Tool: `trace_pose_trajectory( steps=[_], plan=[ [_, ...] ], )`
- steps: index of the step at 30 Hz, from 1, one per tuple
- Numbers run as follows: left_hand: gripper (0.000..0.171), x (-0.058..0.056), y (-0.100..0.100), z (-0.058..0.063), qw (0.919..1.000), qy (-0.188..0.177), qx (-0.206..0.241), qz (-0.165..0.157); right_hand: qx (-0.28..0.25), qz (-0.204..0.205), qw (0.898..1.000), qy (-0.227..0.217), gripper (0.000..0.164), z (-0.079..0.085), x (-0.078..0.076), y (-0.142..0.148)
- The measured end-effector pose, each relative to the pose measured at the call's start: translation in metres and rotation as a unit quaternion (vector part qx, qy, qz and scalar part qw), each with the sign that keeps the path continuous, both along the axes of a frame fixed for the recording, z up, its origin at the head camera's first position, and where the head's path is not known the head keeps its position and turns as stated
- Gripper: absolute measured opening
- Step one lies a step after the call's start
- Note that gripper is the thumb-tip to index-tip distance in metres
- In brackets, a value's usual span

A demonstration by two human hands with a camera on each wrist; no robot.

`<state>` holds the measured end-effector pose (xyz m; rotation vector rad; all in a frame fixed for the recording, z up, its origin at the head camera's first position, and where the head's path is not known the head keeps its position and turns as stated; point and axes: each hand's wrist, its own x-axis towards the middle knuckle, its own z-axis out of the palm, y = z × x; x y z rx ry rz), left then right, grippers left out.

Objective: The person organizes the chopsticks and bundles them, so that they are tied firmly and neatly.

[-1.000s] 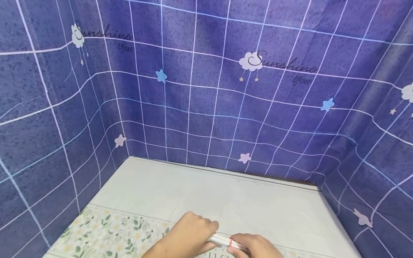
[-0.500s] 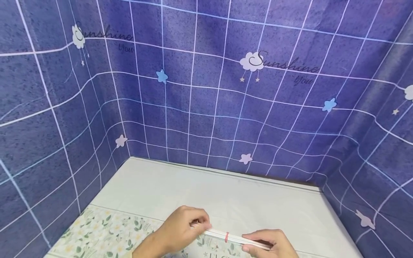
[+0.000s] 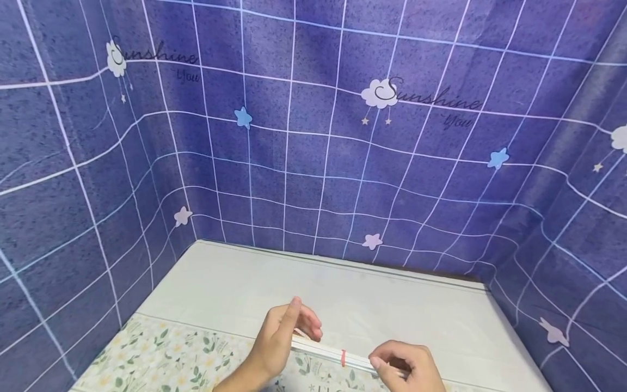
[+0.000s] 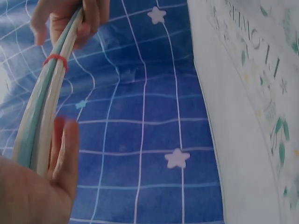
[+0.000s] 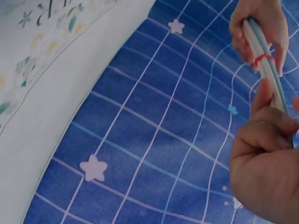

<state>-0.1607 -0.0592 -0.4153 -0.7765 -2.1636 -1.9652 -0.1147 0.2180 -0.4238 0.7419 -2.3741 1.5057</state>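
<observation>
A slim bundle of white and pale blue-green sticks, with a red band round its middle, spans the gap between my hands. My right hand pinches its right end between thumb and fingers. At the other end my left hand has its thumb raised and fingers spread apart, the bundle lying against the palm. In the left wrist view the bundle runs up from my left palm to my right hand. The right wrist view shows the red band near my left hand; fingers hide the bundle's near end.
Beneath the hands lies a white table cover with a floral printed strip. Purple-blue curtains with grid lines, stars and clouds hang behind and at both sides of the table.
My left hand has gone from gripping the bundle to spread fingers with the thumb up. My right hand has shifted right along it, so more of the bundle and its band shows.
</observation>
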Motion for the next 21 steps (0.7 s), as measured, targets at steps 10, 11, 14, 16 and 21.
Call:
trace_pose_trajectory(
  steps=[10,11,14,16,21],
  plan=[
    [0.057,-0.002,-0.008,-0.005,0.9906,-0.096,-0.097,0.004,0.008,0.052,0.996,0.077,0.018,-0.020,-0.004,-0.004],
    [0.056,-0.004,-0.009,-0.004,0.9902,-0.094,-0.103,-0.004,0.016,0.057,0.994,0.087,0.019,-0.020,-0.006,-0.002],
    [0.042,-0.010,-0.014,-0.005,0.9837,-0.079,-0.154,-0.047,0.071,0.085,0.991,0.073,0.022,-0.019,-0.013,0.008],
    [0.027,-0.013,-0.020,-0.008,0.9723,-0.049,-0.212,-0.086,0.128,0.112,0.985,0.038,0.019,-0.020,-0.019,0.017],
    [0.017,-0.017,-0.030,-0.020,0.9257,0.050,-0.347,-0.143,0.264,0.113,0.955,-0.068,0.019,-0.031,-0.026,0.022]
  ],
)
